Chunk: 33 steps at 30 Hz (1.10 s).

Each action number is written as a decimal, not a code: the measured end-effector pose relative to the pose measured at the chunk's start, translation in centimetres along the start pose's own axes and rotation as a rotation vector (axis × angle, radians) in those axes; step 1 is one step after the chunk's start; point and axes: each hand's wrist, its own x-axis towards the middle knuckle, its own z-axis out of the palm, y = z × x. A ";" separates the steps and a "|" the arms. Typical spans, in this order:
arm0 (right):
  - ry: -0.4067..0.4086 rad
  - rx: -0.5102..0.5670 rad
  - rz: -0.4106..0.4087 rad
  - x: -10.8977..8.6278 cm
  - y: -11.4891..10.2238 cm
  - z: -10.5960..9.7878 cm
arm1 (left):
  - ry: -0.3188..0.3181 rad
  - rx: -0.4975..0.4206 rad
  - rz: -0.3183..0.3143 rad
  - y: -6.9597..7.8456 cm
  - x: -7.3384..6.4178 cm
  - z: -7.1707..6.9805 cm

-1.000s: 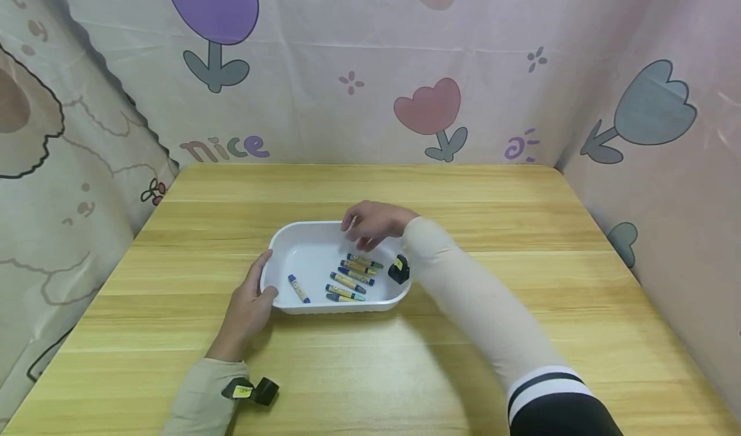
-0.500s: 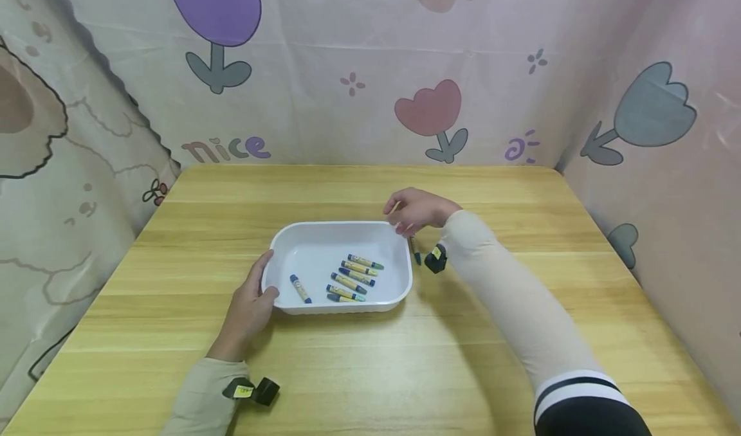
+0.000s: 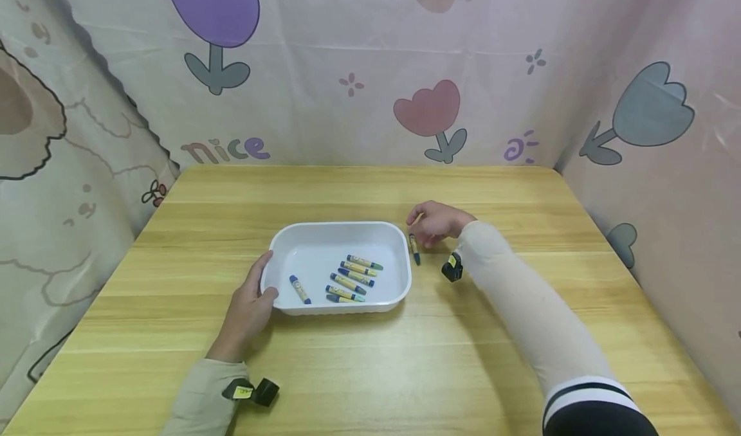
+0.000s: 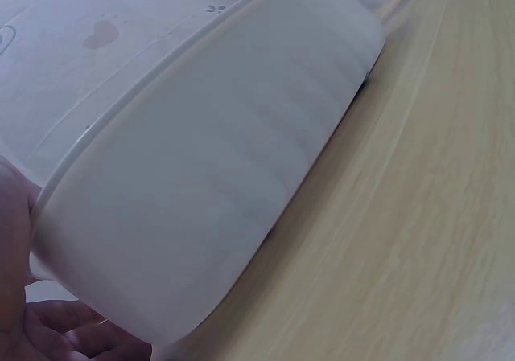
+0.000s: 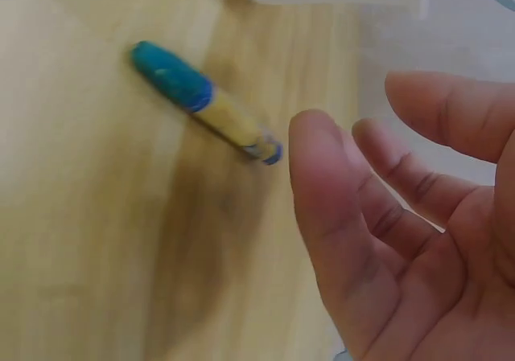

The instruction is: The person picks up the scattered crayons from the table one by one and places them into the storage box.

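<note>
A white tray (image 3: 341, 230) rests on the table with several crayons in it. One crayon (image 3: 300, 289) lies apart at the tray's left, while the others, such as the green-tipped crayon (image 3: 365, 262), lie bunched at the right. My left hand (image 3: 249, 307) grips the tray's left end, thumb at the rim; in the left wrist view the tray's outer wall (image 4: 209, 160) hides part of that hand. My right hand (image 3: 437, 222) hovers by a teal-tipped crayon (image 5: 205, 104) on the table just right of the tray. Its fingers are loosely bent, hold nothing, and appear apart from that crayon.
The wooden table (image 3: 347, 372) ends at a patterned cloth backdrop (image 3: 324, 101), which also stands along the left and right sides. A small black camera (image 3: 453, 267) sits on the right wrist, and another (image 3: 255, 391) on the left.
My right hand has moved from above the tray, over its right rim, to the table beside it. The crayon there has come into view from behind the arm. My left hand stays put.
</note>
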 end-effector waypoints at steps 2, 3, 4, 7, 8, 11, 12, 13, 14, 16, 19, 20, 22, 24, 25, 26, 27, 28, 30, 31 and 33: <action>0.000 -0.013 0.012 0.1 0.4 0.2 | 0.000 -0.001 0.001 0.0 0.0 0.0; 0.003 -0.016 0.021 0.2 0.5 0.3 | 0.001 -0.001 0.003 0.0 0.0 0.0; 0.005 -0.020 0.026 0.3 0.7 0.4 | 0.003 -0.001 0.004 0.0 0.0 0.0; 0.005 -0.017 0.044 0.4 0.9 0.6 | 0.005 -0.002 0.006 0.0 -0.1 0.0; 0.002 -0.012 0.048 0.5 1.0 0.6 | 0.005 -0.003 0.006 0.0 -0.1 0.0; -0.003 0.002 0.057 0.7 1.2 0.9 | 0.006 -0.003 0.007 0.1 -0.1 0.0; -0.002 0.005 0.061 0.7 1.3 0.9 | 0.006 -0.001 0.008 0.1 -0.1 0.0; 0.002 0.011 0.068 0.8 1.4 1.0 | 0.006 -0.001 0.007 0.1 -0.1 0.0; 0.006 0.013 0.073 0.9 1.4 1.1 | 0.006 -0.001 0.006 0.1 -0.1 0.0; 0.013 0.010 0.081 0.9 1.5 1.2 | 0.005 -0.001 0.004 0.1 -0.1 0.0; 0.021 0.005 0.084 1.0 1.6 1.3 | 0.004 -0.004 0.001 0.2 -0.1 0.0; 0.024 0.000 0.084 1.0 1.6 1.3 | 0.005 -0.004 0.003 0.2 -0.1 0.0; 0.031 -0.012 0.080 1.0 1.7 1.3 | 0.005 -0.002 0.006 0.2 -0.1 0.0; 0.037 -0.019 0.072 1.0 1.8 1.3 | 0.005 -0.001 0.009 0.2 -0.1 0.0; 0.038 -0.020 0.071 1.0 1.8 1.3 | 0.005 0.000 0.009 0.2 -0.1 0.0; 0.040 -0.018 0.067 1.0 1.8 1.3 | 0.005 0.000 0.010 0.2 -0.1 0.1; 0.041 -0.019 0.061 1.0 1.9 1.3 | 0.004 -0.001 0.010 0.2 -0.1 0.1; 0.041 -0.019 0.055 1.1 1.9 1.3 | 0.005 -0.002 0.010 0.2 -0.1 0.1; 0.045 -0.022 0.043 1.1 1.9 1.3 | 0.005 -0.003 0.010 0.1 -0.1 0.1; 0.047 -0.027 0.038 1.1 1.8 1.3 | 0.005 -0.004 0.009 0.1 0.0 0.1; 0.047 -0.036 0.027 1.1 1.8 1.2 | 0.006 -0.005 0.010 0.1 0.0 0.1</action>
